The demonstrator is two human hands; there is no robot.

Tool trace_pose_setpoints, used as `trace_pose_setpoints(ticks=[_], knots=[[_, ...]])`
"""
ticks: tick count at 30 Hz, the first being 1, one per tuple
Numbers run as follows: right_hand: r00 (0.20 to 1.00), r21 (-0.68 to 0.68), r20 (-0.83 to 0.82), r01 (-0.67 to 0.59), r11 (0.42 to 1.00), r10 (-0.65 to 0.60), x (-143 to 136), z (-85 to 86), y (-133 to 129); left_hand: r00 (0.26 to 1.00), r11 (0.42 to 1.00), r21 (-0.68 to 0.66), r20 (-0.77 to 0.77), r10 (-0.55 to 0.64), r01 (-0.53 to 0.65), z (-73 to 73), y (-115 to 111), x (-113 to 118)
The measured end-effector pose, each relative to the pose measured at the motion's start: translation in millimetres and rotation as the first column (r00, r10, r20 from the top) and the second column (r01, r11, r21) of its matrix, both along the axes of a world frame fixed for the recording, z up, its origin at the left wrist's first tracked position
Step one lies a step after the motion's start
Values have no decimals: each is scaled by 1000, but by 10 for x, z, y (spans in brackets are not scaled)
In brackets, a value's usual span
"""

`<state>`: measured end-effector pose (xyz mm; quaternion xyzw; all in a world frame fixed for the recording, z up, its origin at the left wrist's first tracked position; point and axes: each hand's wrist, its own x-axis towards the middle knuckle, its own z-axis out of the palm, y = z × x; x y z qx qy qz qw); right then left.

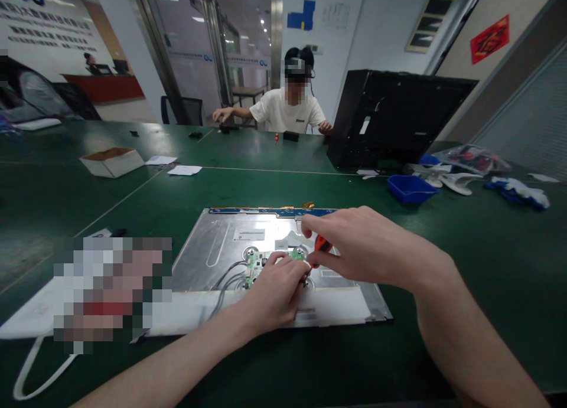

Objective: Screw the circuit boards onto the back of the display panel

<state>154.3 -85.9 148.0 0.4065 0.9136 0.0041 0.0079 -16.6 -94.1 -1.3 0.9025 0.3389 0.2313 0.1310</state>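
A flat silver display panel (201,248) lies back side up on the green table. Near its middle sits a small green circuit board (253,266), with dark and grey cables (225,290) leaving its left side. My right hand (358,242) grips a red and black screwdriver (322,244), tilted with its tip down at the board's right edge. My left hand (279,287) rests over the board, fingers bent together beside the screwdriver's tip. What lies under those fingers is hidden. A blue strip board (243,211) runs along the panel's far edge.
A black monitor (398,113) stands at the back right, with a blue tray (411,189) and gloves (518,192) near it. An open box (113,162) and papers (185,170) lie at the left. Across the table sits a person (287,110). A white bag (31,307) lies front left.
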Motion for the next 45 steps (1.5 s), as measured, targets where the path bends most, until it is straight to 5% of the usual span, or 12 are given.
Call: trace_pose_setpoints(ticks=[7,14,21,29,36,45], knots=[[998,-29,-26,-56,998,55,28,13,-101,1000,1000,21,12,4,-4,-45,16,3],[998,40,49,37,999,-39,-47,-8,-65,1000,1000,9,-8,4,-4,-48,17,4],[998,-17,-21,-63,998,63,4,-9,-71,1000,1000,26,3,3,-3,-53,21,4],[999,70,38,30,997,-33,-24,-32,-16,1000,1000,1,9,-5,5,-10,4,-3],[998,-5,-12,-55,998,55,13,-20,-61,1000,1000,10,17,-3,2,-31,18,13],[1000,17,8,12,1000,-12,-20,2,-30,1000,1000,5,2,0,0,-44,22,11]])
